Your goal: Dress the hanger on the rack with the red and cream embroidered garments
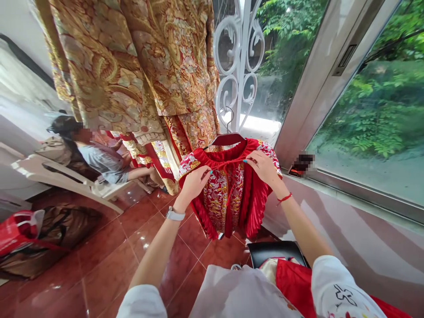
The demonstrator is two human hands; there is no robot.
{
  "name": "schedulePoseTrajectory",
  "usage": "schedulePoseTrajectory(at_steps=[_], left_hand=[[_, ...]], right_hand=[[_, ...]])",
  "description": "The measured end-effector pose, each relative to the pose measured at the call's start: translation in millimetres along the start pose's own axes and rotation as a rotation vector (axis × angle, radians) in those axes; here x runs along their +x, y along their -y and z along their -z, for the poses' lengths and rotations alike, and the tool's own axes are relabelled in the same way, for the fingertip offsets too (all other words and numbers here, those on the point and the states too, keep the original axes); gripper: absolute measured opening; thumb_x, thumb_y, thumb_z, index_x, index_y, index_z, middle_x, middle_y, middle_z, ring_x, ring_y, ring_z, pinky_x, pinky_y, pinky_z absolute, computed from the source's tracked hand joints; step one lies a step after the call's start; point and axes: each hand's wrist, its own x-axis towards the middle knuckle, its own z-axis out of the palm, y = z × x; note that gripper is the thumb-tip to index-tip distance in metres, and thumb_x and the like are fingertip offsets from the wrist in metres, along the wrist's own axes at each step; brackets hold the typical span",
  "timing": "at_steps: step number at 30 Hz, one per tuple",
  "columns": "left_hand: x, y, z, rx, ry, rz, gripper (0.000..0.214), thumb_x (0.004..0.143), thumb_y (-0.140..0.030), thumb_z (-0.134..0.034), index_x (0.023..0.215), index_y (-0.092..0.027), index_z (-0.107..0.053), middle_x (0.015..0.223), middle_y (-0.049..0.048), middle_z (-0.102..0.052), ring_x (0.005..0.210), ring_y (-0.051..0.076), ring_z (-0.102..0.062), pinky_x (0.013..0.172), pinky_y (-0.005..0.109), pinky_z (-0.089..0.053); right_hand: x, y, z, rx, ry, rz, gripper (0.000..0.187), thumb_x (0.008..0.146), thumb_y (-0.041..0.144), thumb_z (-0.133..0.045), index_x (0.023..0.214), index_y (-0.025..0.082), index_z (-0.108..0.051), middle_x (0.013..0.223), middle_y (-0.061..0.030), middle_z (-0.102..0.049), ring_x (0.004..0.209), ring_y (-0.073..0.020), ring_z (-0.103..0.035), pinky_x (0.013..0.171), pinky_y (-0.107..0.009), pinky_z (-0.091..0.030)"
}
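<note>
A red pleated skirt point(232, 198) with gold embroidery hangs from a dark red hanger point(228, 138) whose hook rests on white scrolled metalwork point(238, 66). My left hand point(195, 181) pinches the skirt's waistband at its left side. My right hand point(263, 165) pinches the waistband on the right, by a thin red cord running across the top. A white watch sits on my left wrist and a red string on my right.
A gold embroidered robe point(132, 66) hangs at upper left. A person point(96, 154) sits on a white chair point(66, 179). A red bag point(20, 229) lies on brown cloth. Below me are a black stool point(274, 251) and red fabric. A window ledge point(347, 194) runs along the right.
</note>
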Motion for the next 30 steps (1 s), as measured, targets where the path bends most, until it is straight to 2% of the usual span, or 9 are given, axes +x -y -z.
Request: schedulePoseTrajectory(at_steps=[3,7,9,12,15,20,25,27,30], left_hand=[[-1.4,-2.5,4.1,0.04,0.072,0.042,0.02,0.093,-0.03,-0.045,0.098,-0.021,-0.062,0.079,0.0012,-0.067,0.069,0.017,-0.061,0.064,0.026,-0.043],[-6.0,-9.6,1.8,0.197,0.103,0.053,0.021,0.09,-0.026,-0.05,0.104,-0.022,-0.064,0.086,0.0032,-0.07,0.082,0.022,-0.066,0.073,0.031,-0.048],[-10.0,-4.7,3.4,0.173,-0.01,-0.06,0.032,0.089,-0.025,-0.052,0.12,-0.021,-0.059,0.108,0.0079,-0.069,0.105,0.024,-0.063,0.088,0.037,-0.048],[-10.7,21.5,11.9,0.084,-0.345,-0.194,0.044,0.088,-0.03,-0.056,0.131,-0.021,-0.052,0.137,0.0122,-0.055,0.132,0.026,-0.046,0.111,0.044,-0.034],[2.5,59.2,22.7,-0.143,-0.561,-0.061,0.042,0.09,-0.037,-0.052,0.129,-0.023,-0.053,0.133,0.011,-0.058,0.13,0.025,-0.048,0.113,0.045,-0.033],[28.0,95.8,28.1,-0.466,-0.22,0.129,0.052,0.088,-0.056,-0.047,0.123,-0.02,-0.061,0.118,0.0099,-0.068,0.109,0.025,-0.063,0.098,0.039,-0.049],[28.8,104.9,37.0,-0.487,-0.226,0.213,0.057,0.085,-0.062,-0.046,0.108,-0.015,-0.068,0.105,0.0118,-0.071,0.095,0.026,-0.066,0.09,0.04,-0.053],[26.3,106.9,42.6,-0.436,-0.155,0.214,0.056,0.085,-0.062,-0.045,0.103,-0.015,-0.069,0.099,0.0115,-0.071,0.091,0.026,-0.066,0.088,0.04,-0.054],[20.2,103.4,43.4,-0.323,-0.119,0.15,0.05,0.085,-0.058,-0.049,0.108,-0.017,-0.067,0.107,0.0105,-0.069,0.1,0.026,-0.063,0.095,0.041,-0.051]], right_hand=[[-3.1,-4.6,0.8,-0.07,0.059,-0.031,0.033,0.096,0.041,-0.049,0.076,0.02,-0.066,0.074,-0.0035,-0.067,0.07,-0.0197,-0.059,0.068,-0.031,-0.043],[-3.9,-13.1,1.4,-0.21,-0.21,-0.038,0.027,0.09,0.045,-0.058,0.085,0.022,-0.071,0.09,-0.0071,-0.072,0.091,-0.0266,-0.061,0.084,-0.039,-0.045],[-4.9,-23.8,5.4,-0.126,-0.332,-0.054,0.03,0.089,0.046,-0.06,0.107,0.024,-0.069,0.109,-0.0085,-0.07,0.103,-0.0279,-0.06,0.09,-0.043,-0.046],[-6.8,-47.8,12.4,-0.068,-0.393,-0.089,0.064,0.081,0.046,-0.068,0.138,0.025,-0.05,0.14,-0.0105,-0.053,0.127,-0.0306,-0.048,0.104,-0.05,-0.042],[-3.0,-69.5,13.7,-0.07,-0.205,-0.061,0.069,0.075,0.036,-0.072,0.139,0.024,-0.05,0.146,-0.0094,-0.05,0.137,-0.0315,-0.04,0.115,-0.052,-0.03],[18.9,-88.0,18.8,0.126,-0.126,-0.187,0.035,0.082,0.026,-0.055,0.113,0.021,-0.07,0.116,-0.0073,-0.07,0.11,-0.0263,-0.062,0.104,-0.045,-0.044],[38.8,-104.5,54.6,0.513,0.513,-0.528,0.036,0.074,0.045,-0.071,0.095,0.015,-0.073,0.077,-0.0071,-0.072,0.068,-0.0212,-0.065,0.074,-0.039,-0.056],[41.9,-104.6,63.6,0.58,0.656,-0.537,0.045,0.069,0.046,-0.078,0.101,0.016,-0.072,0.085,-0.0091,-0.073,0.074,-0.0225,-0.067,0.079,-0.04,-0.056],[39.6,-93.7,58.0,0.519,0.546,-0.33,0.069,0.062,0.039,-0.084,0.126,0.021,-0.062,0.124,-0.0103,-0.067,0.11,-0.0274,-0.062,0.102,-0.043,-0.047]])
